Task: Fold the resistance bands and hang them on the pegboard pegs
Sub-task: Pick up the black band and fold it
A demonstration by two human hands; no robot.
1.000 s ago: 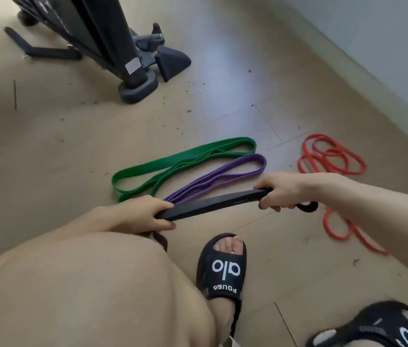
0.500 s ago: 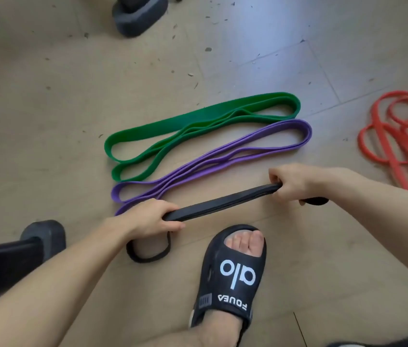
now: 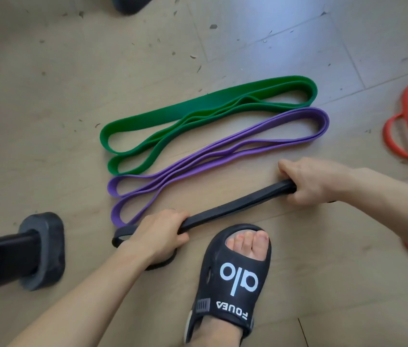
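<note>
While both fists grip black band (image 3: pixel 238 209), left hand (image 3: pixel 159 237) at 8, right hand (image 3: pixel 315 181) at 2; long axis 8-to-2.

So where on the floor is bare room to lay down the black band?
Bare floor lies left of the folded green rubber band, above the black machine foot. Another patch lies right of the black slide sandal. It is crowded between the folded purple band and the black band.

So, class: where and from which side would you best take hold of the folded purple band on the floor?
Take the purple band at its middle, coming from above. There the strands lie bunched flat together, so one grip gathers them all; its looped ends splay apart.
</note>
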